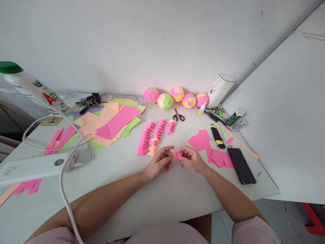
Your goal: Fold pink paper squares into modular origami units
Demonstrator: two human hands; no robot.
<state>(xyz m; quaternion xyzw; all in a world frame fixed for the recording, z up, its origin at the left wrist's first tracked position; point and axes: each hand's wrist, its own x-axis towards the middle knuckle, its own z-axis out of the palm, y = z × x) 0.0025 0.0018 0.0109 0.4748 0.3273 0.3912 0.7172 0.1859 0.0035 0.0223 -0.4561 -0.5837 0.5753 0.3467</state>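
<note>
Pinching: the right hand (192,160) has its thumb and fingertips closed on a small folded pink paper piece (175,155), which sits between the two hands; whether it touches the table cannot be told.
Left hand (157,163): half open just beside the piece, index finger stretched toward it, thumb and other fingers loosely bent; nothing visible in its grasp, and contact with the piece is unclear.
Folded rows (145,138): mostly pink with some peach, lined up just beyond the left hand.
Pink squares (200,140): overlapping flat in two groups, beyond and to the right of the right hand.
Scissors (178,117): farther back, past the rows.
Paper balls (165,101): five, multicoloured, along the wall, a small glue bottle (201,110) near the rightmost.
Cutter (217,136) and phone (242,166): lying at the right.
Paper sheets (114,120): pink, peach and green, piled at the left, keys (91,100) behind them.
Table (157,206): white, under both forearms.
</note>
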